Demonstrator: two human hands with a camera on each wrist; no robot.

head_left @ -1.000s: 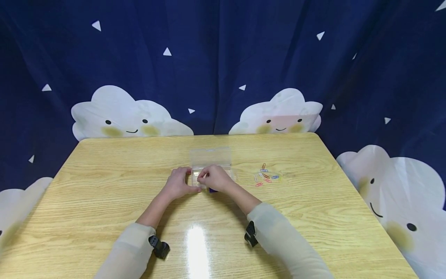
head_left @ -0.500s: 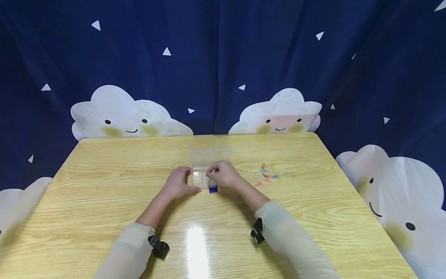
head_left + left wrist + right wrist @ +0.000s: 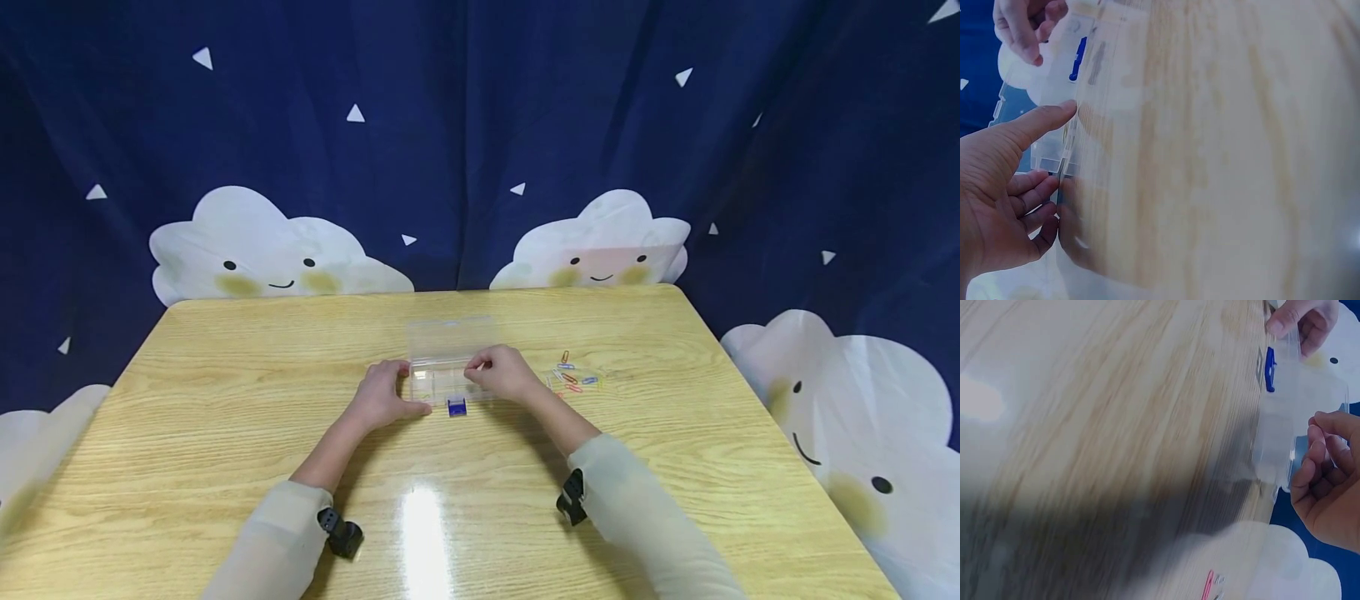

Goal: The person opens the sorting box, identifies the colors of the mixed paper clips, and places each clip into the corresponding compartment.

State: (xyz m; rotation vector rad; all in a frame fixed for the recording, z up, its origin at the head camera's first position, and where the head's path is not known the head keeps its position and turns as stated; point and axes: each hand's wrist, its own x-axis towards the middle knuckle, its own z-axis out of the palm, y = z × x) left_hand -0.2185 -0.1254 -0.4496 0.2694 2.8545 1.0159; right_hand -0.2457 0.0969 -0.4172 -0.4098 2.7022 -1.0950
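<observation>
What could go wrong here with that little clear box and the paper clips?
The clear box is light, and only the left hand steadies its end, so it might slide or tip. Its open lid could drop shut while the right hand is over it. The paper clips lie loose and could scatter if brushed.

The right hand (image 3: 501, 372) covers the right end of the clear box (image 3: 448, 371) — whatever its curled fingers pinch is too small to tell. Both wrist views are motion-blurred, and each cuts off its own hand at the frame edge.
</observation>
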